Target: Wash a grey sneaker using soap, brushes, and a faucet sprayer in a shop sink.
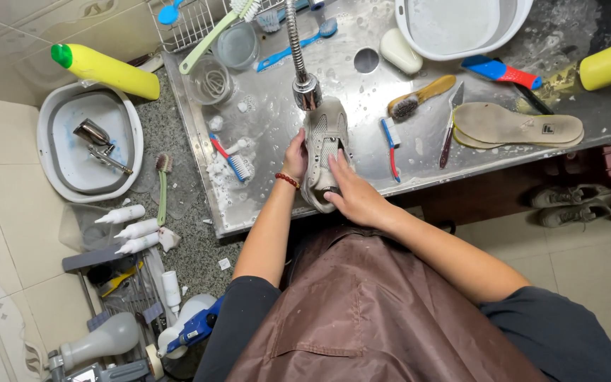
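I hold a pale grey mesh shoe (322,134) over the steel sink top (277,177), right under the flexible metal tap head (306,90). My left hand (295,157), with a red bead bracelet at the wrist, grips the shoe's left side. On the right side, my right hand (353,197) clasps the heel end, its fingers reaching into the opening. The toe points away from me toward the tap. I wear a brown apron (362,311).
On the wet steel top lie several brushes, a red-and-blue toothbrush (390,145), a wooden brush (419,97), a pair of insoles (518,127), a white basin (461,25) and yellow bottles (107,69). Left, a grey basin (90,145) and white bottles (129,230) sit lower down. Shoes (574,205) stand at right.
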